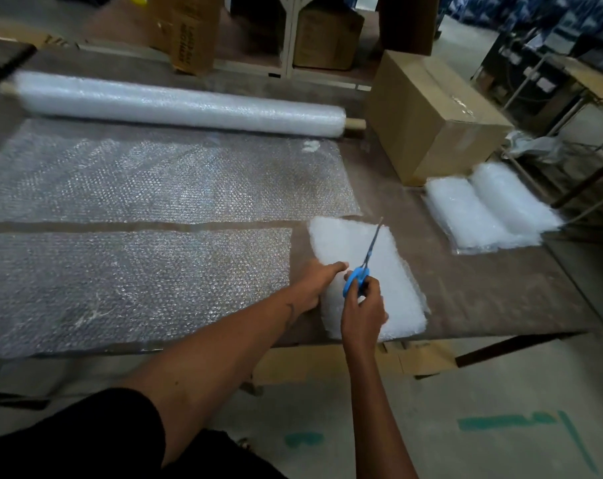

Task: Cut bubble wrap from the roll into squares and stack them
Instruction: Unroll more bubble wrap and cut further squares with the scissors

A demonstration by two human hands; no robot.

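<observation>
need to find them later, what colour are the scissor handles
Blue, seen in the head view: scissors.

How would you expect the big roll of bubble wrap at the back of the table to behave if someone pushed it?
The roll is a long cylinder lying on its side on the table, so it would probably roll readily. Being bubble wrap around a thin core, it is likely light for its bulk. Sheet still trails from it, so it may unwind rather than travel cleanly.

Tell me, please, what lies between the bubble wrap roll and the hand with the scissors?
In the head view, two flat sheets of bubble wrap: the one still joined to the roll, then a cut strip, with bare table before the right hand holding the scissors.
</observation>
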